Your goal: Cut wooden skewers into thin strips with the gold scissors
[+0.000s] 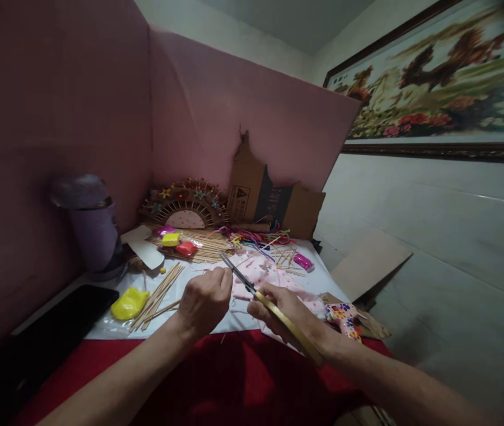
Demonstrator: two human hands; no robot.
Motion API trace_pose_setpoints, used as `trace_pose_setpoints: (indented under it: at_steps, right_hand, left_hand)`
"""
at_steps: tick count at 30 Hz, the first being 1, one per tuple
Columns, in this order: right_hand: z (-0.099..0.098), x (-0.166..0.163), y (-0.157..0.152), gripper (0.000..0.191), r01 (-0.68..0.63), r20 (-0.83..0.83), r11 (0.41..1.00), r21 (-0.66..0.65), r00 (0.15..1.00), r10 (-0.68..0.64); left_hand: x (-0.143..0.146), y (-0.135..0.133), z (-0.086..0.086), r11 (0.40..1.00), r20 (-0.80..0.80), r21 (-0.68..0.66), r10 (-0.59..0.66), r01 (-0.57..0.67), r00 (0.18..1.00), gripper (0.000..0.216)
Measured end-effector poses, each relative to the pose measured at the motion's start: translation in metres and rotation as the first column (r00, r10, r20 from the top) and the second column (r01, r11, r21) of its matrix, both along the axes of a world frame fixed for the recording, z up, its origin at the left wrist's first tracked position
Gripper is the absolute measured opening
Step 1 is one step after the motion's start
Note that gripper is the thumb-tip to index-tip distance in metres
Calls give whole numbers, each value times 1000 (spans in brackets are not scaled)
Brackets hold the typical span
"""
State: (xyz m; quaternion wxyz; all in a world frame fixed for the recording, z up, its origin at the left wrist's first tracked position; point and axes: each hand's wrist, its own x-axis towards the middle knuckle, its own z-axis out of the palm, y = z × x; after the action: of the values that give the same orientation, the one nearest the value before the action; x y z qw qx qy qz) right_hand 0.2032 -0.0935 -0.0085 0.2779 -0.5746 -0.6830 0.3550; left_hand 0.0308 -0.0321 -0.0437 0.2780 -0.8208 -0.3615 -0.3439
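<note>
My left hand (205, 299) is closed in a fist, with a thin wooden stick (261, 251) running out past its fingertips to the upper right. In my right hand (285, 310) is a pair of scissors (245, 281) with dark blades and long yellow handles. The blades point up and left and cross the stick close to my left fingers; whether they touch it I cannot tell. Beneath and behind the blades lies pink patterned cloth (274, 275). To the left of my left hand, several loose sticks (158, 296) rest beside a yellow clay lump (130, 303).
Behind stand a decorated stick fan (185, 204) and cut cardboard (252, 189). Clay packets, yellow (171, 239), red (187, 248) and magenta (304, 262), lie about. A purple tumbler (94, 231) and a black phone (65, 325) are left; a floral piece (345, 319) is right.
</note>
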Motion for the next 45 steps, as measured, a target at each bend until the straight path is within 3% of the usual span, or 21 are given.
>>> trace_pose_setpoints:
  at_steps: [5, 7, 9, 11, 13, 15, 17, 19, 21, 23, 24, 26, 29, 33, 41, 45]
  right_hand:
    - [-9, 4, 6, 45, -7, 0, 1000, 26, 1000, 7]
    - [-12, 9, 9, 44, 1, 43, 998, 62, 999, -3]
    - [-13, 15, 14, 43, 37, 167, 989, 142, 984, -61]
    - [-16, 22, 19, 43, 74, 331, 976, 204, 933, -140]
    - [-21, 26, 24, 43, 79, 475, 967, 244, 859, -190]
    - [-26, 29, 30, 38, -17, 581, 956, 293, 797, -164]
    - [-27, 28, 34, 35, -159, 664, 934, 321, 740, -103]
    - [-19, 24, 34, 28, -241, 724, 908, 342, 683, -91]
    - [-2, 17, 32, 17, -228, 723, 867, 444, 662, -197]
    - [17, 9, 30, 26, -187, 580, 693, 696, 716, -389]
    - [26, 6, 30, 30, -244, 560, 610, 754, 724, -403]
    - [38, 2, 34, 33, -344, 581, 517, 784, 700, -415]
    - [41, 3, 43, 24, -430, 655, 518, 740, 637, -407]
    - [32, 4, 42, 19, -414, 678, 554, 722, 584, -448]
    - [22, -7, 18, 15, -393, 666, 543, 742, 529, -526]
    - [14, -21, 9, 11, -397, 674, 547, 737, 503, -541]
  left_hand:
    - [-1, 5, 3, 983, 123, -185, 26, -3, 992, 21]
    - [-5, 10, 8, 958, 283, -285, 50, 34, 958, 22]
    - [-10, 17, 15, 912, 493, -381, 61, 153, 868, 23]
    - [-15, 22, 22, 815, 697, -455, 75, 358, 713, 25]
    - [-18, 25, 28, 647, 830, -488, 138, 586, 540, 26]
    - [-19, 26, 32, 461, 881, -473, 231, 751, 413, 25]
    - [-18, 24, 34, 344, 889, -443, 290, 827, 355, 24]
    - [-17, 21, 34, 316, 891, -440, 273, 841, 364, 23]
    - [-15, 17, 33, 379, 882, -471, 183, 796, 435, 23]
    - [-13, 12, 32, 521, 822, -502, 38, 690, 569, 25]
    - [-13, 10, 31, 599, 764, -501, -33, 625, 644, 25]
    - [-11, 8, 29, 720, 627, -469, -137, 512, 767, 24]
    - [-11, 8, 25, 809, 490, -420, -179, 411, 853, 22]
    - [-11, 10, 19, 864, 405, -382, -163, 328, 900, 22]
    - [-5, 8, 12, 899, 313, -365, -128, 243, 941, 24]
    - [-6, 13, 12, 877, 379, -407, -92, 255, 921, 23]
